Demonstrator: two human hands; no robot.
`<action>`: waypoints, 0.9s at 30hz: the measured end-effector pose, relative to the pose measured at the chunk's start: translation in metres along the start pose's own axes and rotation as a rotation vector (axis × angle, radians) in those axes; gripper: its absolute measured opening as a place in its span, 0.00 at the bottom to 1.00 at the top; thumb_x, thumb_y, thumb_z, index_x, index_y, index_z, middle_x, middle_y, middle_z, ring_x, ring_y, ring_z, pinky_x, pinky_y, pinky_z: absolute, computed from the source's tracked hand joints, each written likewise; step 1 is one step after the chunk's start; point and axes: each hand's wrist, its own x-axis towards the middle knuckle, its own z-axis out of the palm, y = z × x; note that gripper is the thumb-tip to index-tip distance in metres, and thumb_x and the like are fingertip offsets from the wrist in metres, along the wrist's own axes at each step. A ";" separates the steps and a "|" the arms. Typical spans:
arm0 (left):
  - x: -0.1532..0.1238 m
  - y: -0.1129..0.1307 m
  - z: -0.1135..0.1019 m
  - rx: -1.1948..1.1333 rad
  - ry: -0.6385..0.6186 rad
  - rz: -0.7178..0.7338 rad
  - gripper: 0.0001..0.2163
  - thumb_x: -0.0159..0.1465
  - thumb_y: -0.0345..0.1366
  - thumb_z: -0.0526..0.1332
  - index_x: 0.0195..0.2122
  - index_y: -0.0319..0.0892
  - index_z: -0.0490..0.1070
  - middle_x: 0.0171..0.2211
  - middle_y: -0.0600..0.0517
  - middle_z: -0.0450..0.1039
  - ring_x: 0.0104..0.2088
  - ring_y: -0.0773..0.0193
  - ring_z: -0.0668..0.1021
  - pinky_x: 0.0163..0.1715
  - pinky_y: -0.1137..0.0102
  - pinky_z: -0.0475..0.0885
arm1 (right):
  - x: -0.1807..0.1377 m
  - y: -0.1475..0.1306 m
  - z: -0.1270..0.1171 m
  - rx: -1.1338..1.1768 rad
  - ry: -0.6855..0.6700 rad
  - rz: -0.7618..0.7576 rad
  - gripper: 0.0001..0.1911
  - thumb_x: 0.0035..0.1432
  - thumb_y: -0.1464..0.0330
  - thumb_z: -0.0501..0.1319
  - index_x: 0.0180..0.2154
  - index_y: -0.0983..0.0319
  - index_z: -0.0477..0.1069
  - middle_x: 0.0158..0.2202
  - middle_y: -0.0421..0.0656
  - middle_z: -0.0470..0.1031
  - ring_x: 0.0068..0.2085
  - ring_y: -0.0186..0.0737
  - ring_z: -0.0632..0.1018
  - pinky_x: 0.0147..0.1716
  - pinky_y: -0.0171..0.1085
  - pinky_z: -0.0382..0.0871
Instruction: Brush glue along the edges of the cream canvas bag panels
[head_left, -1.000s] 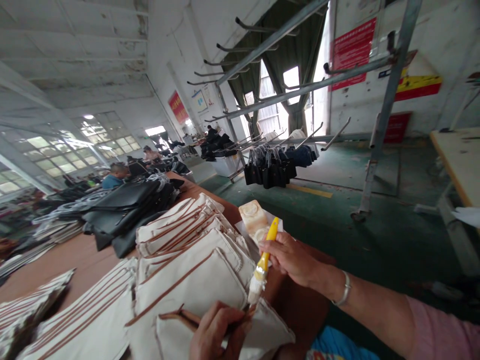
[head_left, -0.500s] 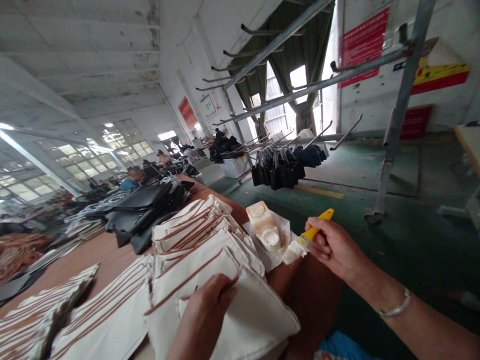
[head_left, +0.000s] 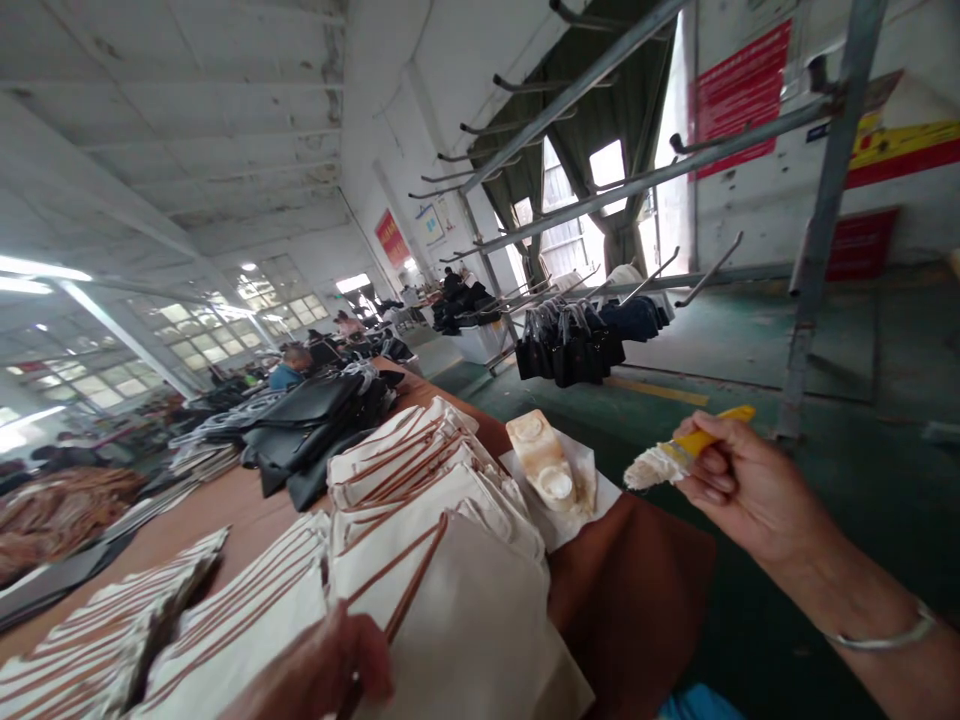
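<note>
Nearly level, the brush [head_left: 684, 451] points bristles left, right hand [head_left: 750, 490] grip clamped on its handle.

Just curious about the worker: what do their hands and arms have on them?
The right hand is bare, ungloved; its wrist carries a thin silver bangle, and the forearm shows no sleeve. The left hand is ungloved too, blurred and partly out of view.

Brush [head_left: 679, 456] now clear of bag [head_left: 480, 620] (rightward)
</note>
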 end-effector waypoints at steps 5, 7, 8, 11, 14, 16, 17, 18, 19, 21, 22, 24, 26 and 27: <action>0.026 -0.057 0.021 0.455 0.202 0.057 0.23 0.57 0.59 0.56 0.21 0.43 0.67 0.20 0.53 0.69 0.25 0.60 0.73 0.27 0.70 0.64 | 0.003 0.040 -0.010 -0.026 -0.010 0.125 0.09 0.56 0.69 0.68 0.27 0.66 0.71 0.15 0.32 0.57 0.13 0.24 0.55 0.10 0.24 0.54; 0.040 -0.061 0.030 0.524 0.326 0.104 0.17 0.60 0.51 0.55 0.26 0.43 0.69 0.25 0.52 0.72 0.30 0.59 0.74 0.32 0.69 0.64 | 0.001 0.057 -0.012 -0.047 -0.009 0.163 0.10 0.57 0.68 0.68 0.28 0.65 0.72 0.14 0.31 0.57 0.13 0.24 0.55 0.10 0.24 0.54; 0.048 -0.061 0.034 0.521 0.358 0.103 0.16 0.61 0.49 0.53 0.30 0.42 0.71 0.28 0.51 0.73 0.32 0.58 0.75 0.34 0.68 0.64 | 0.000 0.065 -0.012 -0.064 -0.009 0.179 0.10 0.57 0.67 0.68 0.28 0.65 0.72 0.14 0.31 0.57 0.13 0.24 0.55 0.10 0.24 0.53; 0.068 -0.056 0.048 0.497 0.411 0.067 0.20 0.64 0.51 0.49 0.31 0.42 0.72 0.28 0.49 0.74 0.33 0.56 0.75 0.35 0.67 0.64 | -0.004 0.089 -0.010 -0.142 -0.037 0.201 0.11 0.57 0.66 0.68 0.28 0.65 0.71 0.13 0.32 0.57 0.14 0.24 0.55 0.11 0.24 0.52; 0.083 -0.050 0.061 0.466 0.437 0.023 0.21 0.63 0.53 0.51 0.28 0.42 0.71 0.25 0.47 0.74 0.31 0.54 0.75 0.31 0.67 0.62 | -0.004 0.112 -0.001 -0.231 -0.078 0.194 0.13 0.56 0.63 0.68 0.27 0.64 0.70 0.14 0.32 0.58 0.14 0.24 0.55 0.12 0.25 0.50; 0.088 -0.047 0.068 0.428 0.425 0.021 0.19 0.63 0.50 0.53 0.31 0.41 0.73 0.28 0.46 0.76 0.32 0.53 0.76 0.31 0.67 0.62 | -0.002 0.129 0.009 -0.278 -0.097 0.192 0.16 0.55 0.61 0.69 0.26 0.63 0.67 0.14 0.32 0.58 0.14 0.25 0.56 0.12 0.26 0.50; 0.090 -0.045 0.071 0.403 0.408 0.031 0.18 0.63 0.49 0.53 0.32 0.40 0.74 0.29 0.45 0.77 0.33 0.53 0.77 0.32 0.67 0.63 | 0.000 0.137 0.014 -0.304 -0.108 0.194 0.17 0.54 0.60 0.70 0.26 0.63 0.66 0.15 0.32 0.58 0.15 0.25 0.56 0.12 0.26 0.49; 0.090 -0.044 0.074 0.374 0.382 0.050 0.18 0.63 0.48 0.53 0.35 0.39 0.75 0.31 0.45 0.77 0.34 0.53 0.77 0.33 0.67 0.64 | 0.003 0.146 0.019 -0.332 -0.120 0.197 0.18 0.53 0.60 0.70 0.26 0.62 0.65 0.15 0.31 0.58 0.15 0.25 0.57 0.12 0.26 0.49; 0.090 -0.043 0.076 0.342 0.354 0.076 0.18 0.64 0.47 0.53 0.37 0.39 0.76 0.32 0.46 0.78 0.35 0.53 0.78 0.34 0.67 0.65 | 0.006 0.154 0.024 -0.358 -0.130 0.201 0.19 0.51 0.59 0.71 0.26 0.62 0.64 0.15 0.31 0.58 0.15 0.25 0.56 0.12 0.26 0.48; 0.087 -0.040 0.081 0.276 0.295 0.134 0.19 0.64 0.48 0.52 0.41 0.39 0.76 0.35 0.47 0.78 0.38 0.55 0.78 0.36 0.69 0.67 | 0.011 0.168 0.032 -0.405 -0.152 0.198 0.19 0.50 0.59 0.71 0.26 0.61 0.63 0.16 0.30 0.58 0.14 0.25 0.55 0.12 0.27 0.47; 0.084 -0.039 0.083 0.247 0.268 0.162 0.20 0.65 0.48 0.52 0.42 0.40 0.76 0.37 0.48 0.78 0.39 0.56 0.78 0.37 0.70 0.68 | 0.014 0.173 0.035 -0.432 -0.167 0.186 0.19 0.51 0.58 0.70 0.27 0.61 0.63 0.16 0.30 0.58 0.14 0.26 0.55 0.12 0.28 0.46; 0.078 -0.035 0.086 0.204 0.222 0.207 0.21 0.65 0.50 0.53 0.44 0.40 0.76 0.38 0.49 0.77 0.40 0.57 0.78 0.38 0.71 0.68 | 0.018 0.180 0.039 -0.512 -0.225 0.140 0.17 0.55 0.58 0.66 0.27 0.60 0.63 0.15 0.30 0.56 0.14 0.27 0.54 0.12 0.29 0.45; 0.071 -0.031 0.089 0.161 0.167 0.249 0.21 0.65 0.51 0.54 0.44 0.41 0.77 0.36 0.50 0.74 0.39 0.59 0.76 0.38 0.72 0.68 | 0.019 0.181 0.042 -0.637 -0.307 0.055 0.15 0.58 0.58 0.63 0.28 0.61 0.65 0.15 0.31 0.55 0.15 0.29 0.56 0.14 0.31 0.48; 0.067 -0.028 0.091 0.132 0.137 0.271 0.20 0.65 0.51 0.54 0.44 0.42 0.77 0.35 0.51 0.72 0.38 0.59 0.75 0.38 0.72 0.67 | 0.019 0.180 0.043 -0.703 -0.354 0.002 0.14 0.59 0.59 0.63 0.28 0.61 0.66 0.16 0.32 0.57 0.17 0.30 0.58 0.15 0.31 0.51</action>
